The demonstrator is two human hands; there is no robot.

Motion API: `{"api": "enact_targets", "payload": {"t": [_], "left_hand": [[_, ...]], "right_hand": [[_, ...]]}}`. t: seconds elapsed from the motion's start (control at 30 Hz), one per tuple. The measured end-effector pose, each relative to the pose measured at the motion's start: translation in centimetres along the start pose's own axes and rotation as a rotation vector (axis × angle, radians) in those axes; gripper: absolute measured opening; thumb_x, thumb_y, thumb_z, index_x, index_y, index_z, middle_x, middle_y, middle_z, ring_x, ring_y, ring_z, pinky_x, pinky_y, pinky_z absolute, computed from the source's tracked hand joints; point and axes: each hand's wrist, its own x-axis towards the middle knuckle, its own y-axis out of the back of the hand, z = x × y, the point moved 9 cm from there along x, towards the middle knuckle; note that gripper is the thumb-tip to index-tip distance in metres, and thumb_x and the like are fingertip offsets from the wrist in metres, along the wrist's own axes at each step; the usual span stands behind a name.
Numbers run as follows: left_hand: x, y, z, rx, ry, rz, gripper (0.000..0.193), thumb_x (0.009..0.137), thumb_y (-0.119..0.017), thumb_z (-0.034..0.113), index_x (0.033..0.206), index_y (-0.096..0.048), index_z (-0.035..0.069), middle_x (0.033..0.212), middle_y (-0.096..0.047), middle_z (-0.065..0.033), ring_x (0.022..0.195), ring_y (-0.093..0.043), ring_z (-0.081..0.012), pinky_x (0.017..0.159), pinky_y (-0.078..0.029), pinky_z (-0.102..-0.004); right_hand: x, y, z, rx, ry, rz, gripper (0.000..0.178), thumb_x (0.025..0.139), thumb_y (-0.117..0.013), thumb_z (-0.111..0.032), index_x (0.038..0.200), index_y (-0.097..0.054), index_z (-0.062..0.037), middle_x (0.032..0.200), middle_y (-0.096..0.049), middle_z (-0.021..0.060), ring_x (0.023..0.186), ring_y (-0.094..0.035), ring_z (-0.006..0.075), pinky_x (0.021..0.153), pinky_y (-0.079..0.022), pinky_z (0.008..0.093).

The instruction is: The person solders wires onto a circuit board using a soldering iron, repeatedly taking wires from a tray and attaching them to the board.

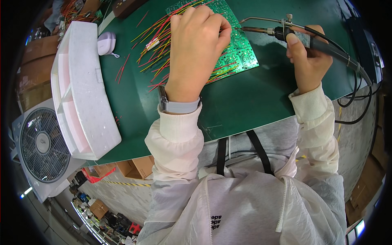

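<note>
A green circuit board panel (246, 51) lies on the green table top, with many red and yellow wires (162, 36) spread over it and out to its left. My left hand (197, 51) is bent over the panel, its fingers closed in a pinch. Its fingertips are turned away, so what they hold is hidden. In my right hand (309, 61) is a soldering iron (279, 33), gripped by its dark handle. A thin metal feed tube (261, 18) is clamped above the iron. The iron's tip points left, close to the left hand's fingers over the board.
White foam trays (87, 81) stand along the table's left edge, beside a small lilac case (106, 43). A box fan (43, 143) is farther left. Black cables (359, 116) hang at the right edge near a dark device (365, 45). Loose red wires (123, 69) lie left of the bundle.
</note>
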Motion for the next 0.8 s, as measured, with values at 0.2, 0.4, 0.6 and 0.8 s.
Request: {"api": "enact_targets", "payload": {"t": [0.2, 0.4, 0.6, 0.8], "left_hand": [[-0.1, 0.0, -0.1, 0.014, 0.006, -0.005, 0.008, 0.067, -0.067, 0.009, 0.069, -0.06, 0.009, 0.067, -0.05, 0.0011, 0.068, -0.05, -0.014, 0.066, -0.033, -0.0309], [-0.1, 0.1, 0.1, 0.009, 0.014, -0.01, 0.008, 0.067, -0.067, 0.009, 0.07, -0.06, 0.009, 0.068, -0.05, 0.001, 0.068, -0.05, -0.0142, 0.067, -0.034, -0.0312], [-0.1, 0.1, 0.2, -0.01, -0.004, 0.014, 0.009, 0.065, -0.067, 0.007, 0.067, -0.058, 0.008, 0.065, -0.049, -0.0007, 0.067, -0.049, -0.0167, 0.064, -0.033, -0.0317], [0.0, 0.4, 0.4, -0.005, -0.035, 0.061, 0.011, 0.062, -0.066, 0.005, 0.062, -0.055, 0.007, 0.064, -0.048, -0.0023, 0.066, -0.048, -0.0186, 0.059, -0.033, -0.0323]], "right_hand": [[-0.2, 0.0, 0.1, -0.019, 0.009, -0.004, 0.02, 0.076, -0.064, -0.012, 0.086, -0.053, 0.0016, 0.061, -0.051, 0.0024, 0.048, -0.046, 0.0059, 0.043, -0.035, 0.0175], [-0.2, -0.7, -2.3, -0.02, 0.274, -0.076, 0.027, 0.073, -0.069, -0.015, 0.084, -0.052, 0.0026, 0.068, -0.053, 0.0047, 0.055, -0.047, 0.0076, 0.049, -0.037, 0.0191], [-0.4, -0.7, -2.1, 0.015, 0.265, -0.089, 0.025, 0.069, -0.07, -0.012, 0.08, -0.055, 0.0037, 0.07, -0.055, 0.0044, 0.06, -0.051, 0.0086, 0.053, -0.043, 0.0204], [-0.3, -0.7, -2.1, 0.012, 0.256, -0.08, 0.024, 0.068, -0.07, -0.011, 0.08, -0.055, 0.004, 0.07, -0.054, 0.0045, 0.059, -0.05, 0.0087, 0.053, -0.042, 0.0206]]}}
